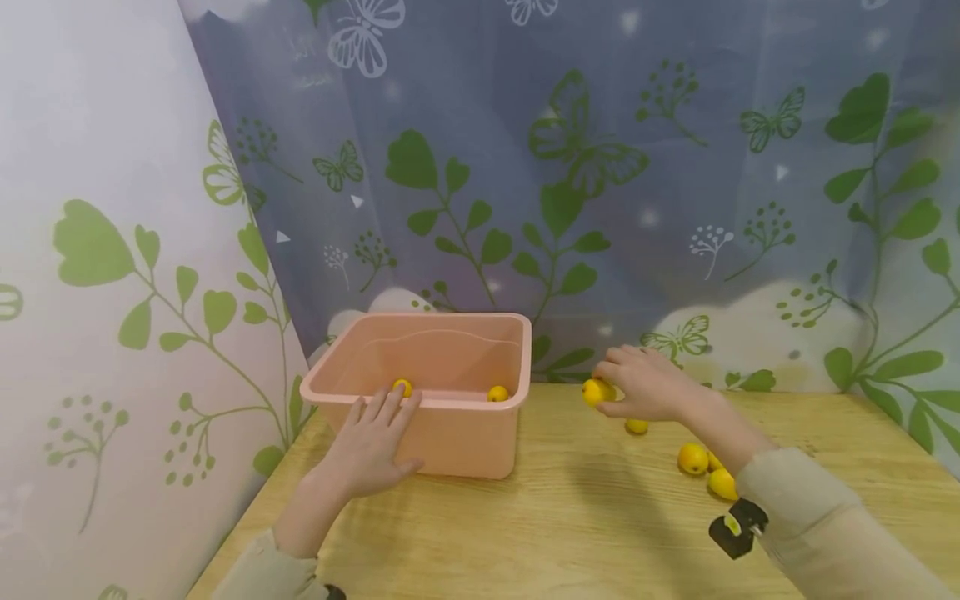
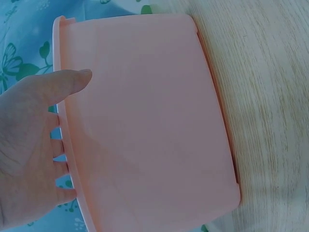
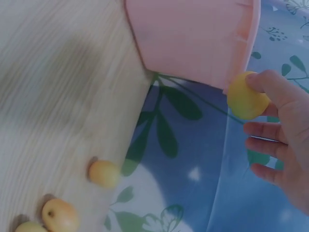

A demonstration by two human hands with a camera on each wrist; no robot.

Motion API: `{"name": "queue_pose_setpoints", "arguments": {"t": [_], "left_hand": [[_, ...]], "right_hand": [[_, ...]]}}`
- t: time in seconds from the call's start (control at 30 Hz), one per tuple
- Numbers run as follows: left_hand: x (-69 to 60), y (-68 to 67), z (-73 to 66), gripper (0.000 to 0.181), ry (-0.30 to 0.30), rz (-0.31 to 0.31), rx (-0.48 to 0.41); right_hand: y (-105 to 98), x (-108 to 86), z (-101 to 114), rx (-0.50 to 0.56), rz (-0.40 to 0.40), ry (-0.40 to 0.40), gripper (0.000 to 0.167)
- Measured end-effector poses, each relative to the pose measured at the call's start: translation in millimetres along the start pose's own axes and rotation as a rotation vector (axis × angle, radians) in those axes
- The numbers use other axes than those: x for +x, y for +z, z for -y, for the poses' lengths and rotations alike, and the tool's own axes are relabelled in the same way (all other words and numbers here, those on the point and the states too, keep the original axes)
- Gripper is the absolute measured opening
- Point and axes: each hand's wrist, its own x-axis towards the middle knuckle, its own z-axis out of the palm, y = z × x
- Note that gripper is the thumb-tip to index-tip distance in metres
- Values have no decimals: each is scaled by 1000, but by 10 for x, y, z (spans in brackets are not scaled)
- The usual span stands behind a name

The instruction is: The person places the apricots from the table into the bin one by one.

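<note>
A pink plastic bin (image 1: 465, 442) stands on the left part of the table. Over its front rim lies my left hand (image 1: 367, 450), fingers spread and fairly straight, thumb outside the wall in the left wrist view. Inside the bin, one yellow fruit (image 1: 498, 393) shows at the right and another yellow fruit (image 1: 402, 387) partly behind my fingertips. My right hand (image 1: 647, 385) pinches a small round yellow fruit (image 3: 247, 95) between thumb and fingers, raised above the table to the right of the bin. The bin's floor is mostly hidden by its front wall.
Several more yellow fruits (image 1: 693, 458) lie on the wooden table (image 1: 555, 533) below my right forearm, one nearer the back (image 1: 637, 426). A patterned blue curtain (image 1: 480, 167) hangs behind the table, and a pale leaf-printed sheet (image 1: 135, 375) borders the left side.
</note>
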Motion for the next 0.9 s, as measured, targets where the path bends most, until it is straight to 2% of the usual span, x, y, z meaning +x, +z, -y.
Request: {"name": "queue_pose_setpoints", "arguments": {"t": [0.63,0.9], "left_hand": [[4,-20,-11,85,-7,7,7],[11,-10,0,85,-13,26,6]], "right_hand": [[-159,395,127,-12,-6,-35,32],[-223,565,204,13,6,-8,30]]}}
